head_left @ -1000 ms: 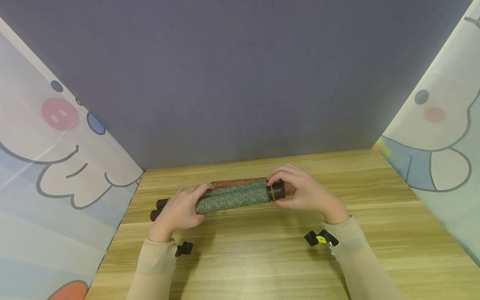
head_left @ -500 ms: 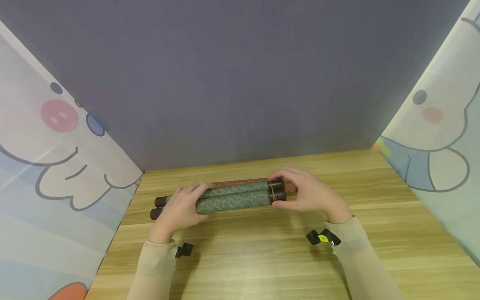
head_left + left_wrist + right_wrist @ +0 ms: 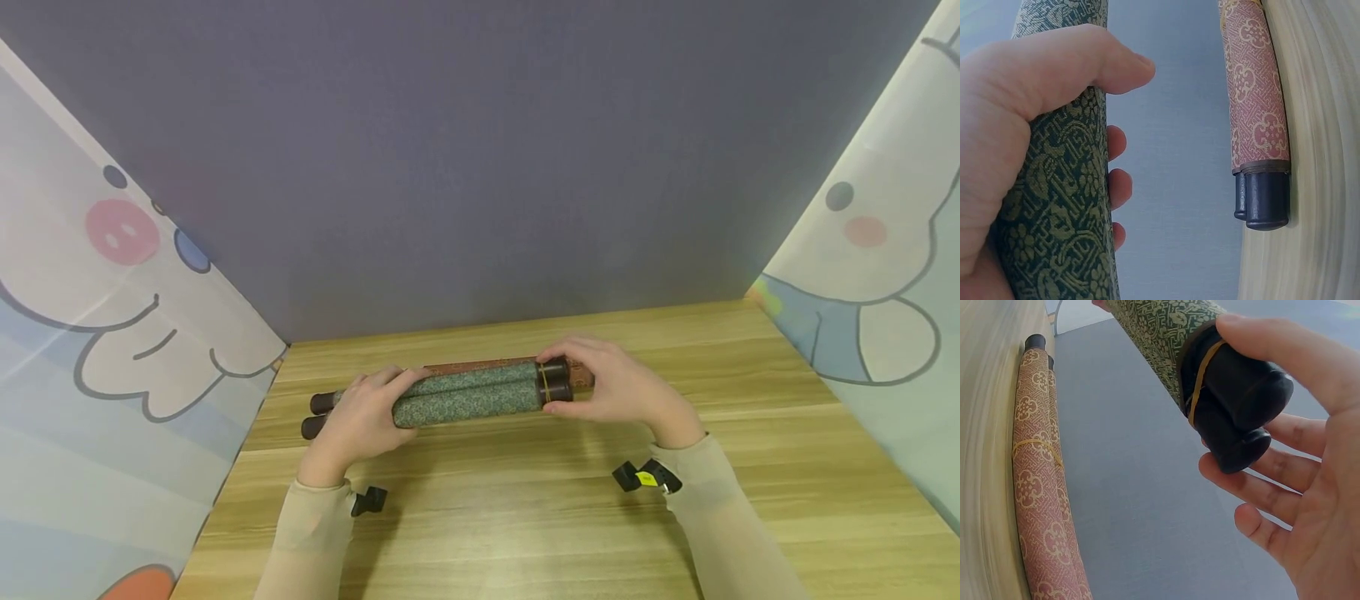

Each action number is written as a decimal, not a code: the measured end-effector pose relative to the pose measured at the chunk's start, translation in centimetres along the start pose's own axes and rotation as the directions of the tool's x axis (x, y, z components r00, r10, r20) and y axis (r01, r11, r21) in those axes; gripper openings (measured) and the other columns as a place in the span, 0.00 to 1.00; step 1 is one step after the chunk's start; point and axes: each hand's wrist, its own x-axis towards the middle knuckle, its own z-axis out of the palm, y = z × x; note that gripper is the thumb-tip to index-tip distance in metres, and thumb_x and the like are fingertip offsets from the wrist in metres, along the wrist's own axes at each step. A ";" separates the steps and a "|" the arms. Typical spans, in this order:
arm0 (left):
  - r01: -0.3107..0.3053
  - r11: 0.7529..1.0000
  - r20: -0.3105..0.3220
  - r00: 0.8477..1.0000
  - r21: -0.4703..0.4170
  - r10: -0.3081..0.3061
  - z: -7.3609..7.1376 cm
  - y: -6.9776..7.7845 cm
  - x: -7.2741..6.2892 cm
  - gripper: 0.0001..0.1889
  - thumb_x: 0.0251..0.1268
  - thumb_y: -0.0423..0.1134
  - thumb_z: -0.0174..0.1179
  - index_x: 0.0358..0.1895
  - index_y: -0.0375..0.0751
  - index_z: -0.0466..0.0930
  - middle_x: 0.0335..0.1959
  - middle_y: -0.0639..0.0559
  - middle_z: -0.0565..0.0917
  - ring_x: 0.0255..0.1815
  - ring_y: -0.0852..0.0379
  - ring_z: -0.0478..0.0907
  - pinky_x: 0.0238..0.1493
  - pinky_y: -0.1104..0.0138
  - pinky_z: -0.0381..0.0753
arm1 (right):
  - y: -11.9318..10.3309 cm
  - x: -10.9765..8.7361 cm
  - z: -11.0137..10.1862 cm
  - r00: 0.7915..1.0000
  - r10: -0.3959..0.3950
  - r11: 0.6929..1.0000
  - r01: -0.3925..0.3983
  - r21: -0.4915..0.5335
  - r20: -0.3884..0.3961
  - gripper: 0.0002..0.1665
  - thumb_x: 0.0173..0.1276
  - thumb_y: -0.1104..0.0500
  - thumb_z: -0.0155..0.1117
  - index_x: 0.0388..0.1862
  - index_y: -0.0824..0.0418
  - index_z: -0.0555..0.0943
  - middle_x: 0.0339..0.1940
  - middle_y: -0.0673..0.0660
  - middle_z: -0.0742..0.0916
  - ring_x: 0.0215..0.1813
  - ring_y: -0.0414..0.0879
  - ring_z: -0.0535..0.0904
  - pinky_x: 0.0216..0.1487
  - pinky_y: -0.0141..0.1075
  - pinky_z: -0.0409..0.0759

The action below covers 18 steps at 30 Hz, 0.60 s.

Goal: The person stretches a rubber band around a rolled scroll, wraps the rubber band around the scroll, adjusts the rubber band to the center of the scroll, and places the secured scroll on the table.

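Observation:
A green patterned scroll (image 3: 468, 404), made of two parallel rolls with dark end knobs, is held raised above the table. My left hand (image 3: 363, 417) grips it near its left end, and in the left wrist view the thumb (image 3: 1125, 65) lies across the green cloth with fingertips showing beyond the far edge. At the other end my right hand (image 3: 611, 383) holds the dark knobs (image 3: 1247, 394) between thumb and fingers. A yellow rubber band (image 3: 1200, 381) loops round both knobs there. Behind the green scroll lies a red patterned scroll (image 3: 480, 364), partly hidden.
The red scroll's own yellow band (image 3: 1038, 445) shows in the right wrist view. Beneath everything is a wood-grain table (image 3: 495, 517). A grey panel (image 3: 480, 167) rises at the back, with cartoon-printed sheets at the left (image 3: 67, 400) and right (image 3: 892, 333).
The green scroll has rolled slightly, so both right-end knobs now show where one did a second ago. My right hand moved marginally rightward; since half a second ago almost nothing differs.

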 end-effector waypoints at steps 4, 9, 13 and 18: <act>-0.004 1.000 -0.001 1.000 -0.005 0.004 0.1 0.0 0.0 0.49 0.45 0.43 0.89 0.77 0.57 0.77 0.58 0.48 0.86 0.54 0.41 0.87 0.65 0.29 0.75 | -0.1 0.0 0.1 1.000 -0.003 1.000 0.003 0.003 -0.010 0.41 0.58 0.50 0.90 0.69 0.56 0.84 0.64 0.55 0.88 0.60 0.53 0.86 0.55 0.55 0.87; -0.012 1.000 -0.002 1.000 -0.007 0.012 0.3 0.0 0.0 0.49 0.45 0.43 0.89 0.76 0.55 0.77 0.58 0.48 0.86 0.54 0.40 0.87 0.65 0.29 0.75 | -0.3 0.1 0.1 1.000 -0.003 1.000 0.003 0.007 -0.004 0.44 0.56 0.49 0.91 0.71 0.57 0.83 0.64 0.56 0.88 0.60 0.52 0.86 0.53 0.51 0.88; -0.015 1.000 -0.005 1.000 -0.005 0.015 0.4 0.1 0.0 0.49 0.44 0.42 0.89 0.76 0.55 0.78 0.57 0.48 0.86 0.53 0.39 0.88 0.65 0.28 0.74 | -0.3 0.2 0.3 1.000 0.006 1.000 -0.006 0.010 0.010 0.46 0.57 0.47 0.91 0.72 0.58 0.82 0.64 0.56 0.88 0.58 0.50 0.86 0.52 0.50 0.88; -0.013 1.000 0.001 1.000 -0.001 0.013 0.4 0.1 0.1 0.49 0.43 0.42 0.89 0.76 0.55 0.78 0.59 0.48 0.86 0.54 0.38 0.88 0.65 0.27 0.75 | -0.3 0.3 0.5 0.999 0.027 1.000 -0.027 -0.004 0.024 0.48 0.58 0.43 0.89 0.73 0.57 0.81 0.65 0.56 0.88 0.60 0.52 0.85 0.56 0.54 0.86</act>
